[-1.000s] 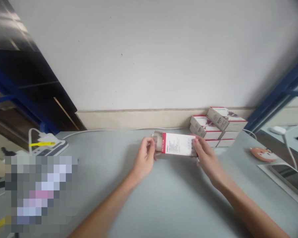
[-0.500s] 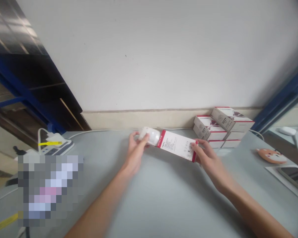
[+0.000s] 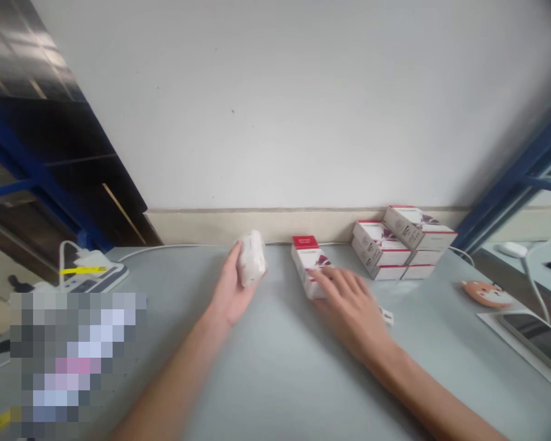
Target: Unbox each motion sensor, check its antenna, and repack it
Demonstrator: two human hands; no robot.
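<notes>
My left hand (image 3: 232, 291) is closed around a small white device (image 3: 251, 264) and holds it above the grey table (image 3: 275, 380), near the wall. My right hand (image 3: 349, 309) lies over a white and red box (image 3: 308, 262) that rests on the table, fingers stretched along its near end. The device is out of the box and sits to the box's left, with a gap between them. A small white item (image 3: 386, 315) lies by my right wrist.
A stack of similar white and red boxes (image 3: 401, 242) stands at the back right against the wall. An orange animal-shaped object (image 3: 485, 294) and a tablet (image 3: 532, 334) lie at the right. A white power strip (image 3: 89, 275) sits at the left, with blue shelving frames on both sides.
My left hand pulled the white device out of the box and moved it left. My right hand turned the box and laid it flat on the table.
</notes>
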